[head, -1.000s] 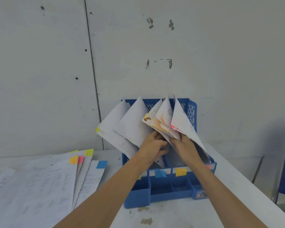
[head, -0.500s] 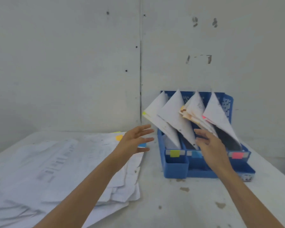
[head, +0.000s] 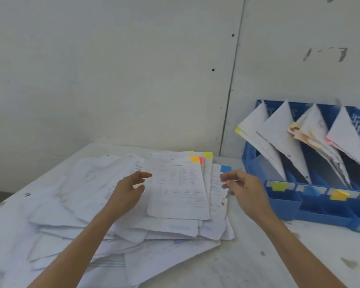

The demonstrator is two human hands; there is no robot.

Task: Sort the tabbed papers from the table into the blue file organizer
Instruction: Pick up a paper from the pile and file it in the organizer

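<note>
Left hand (head: 129, 189), right hand (head: 244, 189) empty, loosely spread, flanking orange-tabbed sheet (head: 178, 192), probably to lift it; blue organizer (head: 283, 205) right.

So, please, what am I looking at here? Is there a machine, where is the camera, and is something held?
There is no machine: these are a person's two bare arms. The camera sits on the person's head and looks forward and down. On the white table lies a loose pile of papers with coloured tabs; the top sheet has an orange tab. To the right stands a blue file organizer with sheets standing in its slots. The left hand hovers open above the pile. The right hand is beside a sheet with a blue tab; whether it pinches that sheet, I cannot tell.
</note>
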